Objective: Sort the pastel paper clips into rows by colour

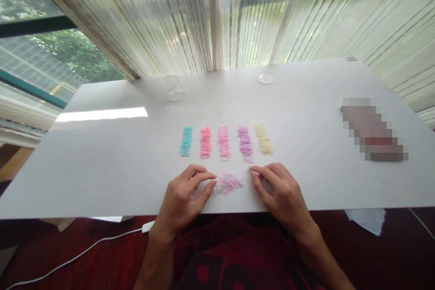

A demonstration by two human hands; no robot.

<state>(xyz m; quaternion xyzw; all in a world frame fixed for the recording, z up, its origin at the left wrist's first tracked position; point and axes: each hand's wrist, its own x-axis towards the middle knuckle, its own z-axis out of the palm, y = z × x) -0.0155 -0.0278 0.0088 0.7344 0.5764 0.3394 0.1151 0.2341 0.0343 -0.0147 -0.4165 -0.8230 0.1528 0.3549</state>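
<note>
Firstly, left hand (185, 192): fingers curled, thumb and forefinger nearly meeting at the left edge of the heap; whether a piece is pinched between them, cannot tell. Right hand (282, 190): thumb and forefinger parted, nothing visible between them, just right of the heap.

Item: mixed heap of short slender sticks (229, 183), pink, lilac and bluish, lying between the hands near the tabletop (118, 167) edge — presumably for easy reach from both sides.

Items, beyond the heap, left to right: teal column (186, 141), coral-pink column (205, 142), light-pink column (224, 143), purple column (245, 143), pale-yellow column (264, 138). Sticks stacked crosswise, one colour apiece; gaps probably keep shades distinct.

Far edge: clear round dish (266, 77) and clear round pieces (176, 95), perhaps set back for working room.

Right: pixelated object (372, 131), any marking obscured.

Writing: shirt lettering (234, 272), dim and partly cut off — unreadable. No brand legible.
</note>
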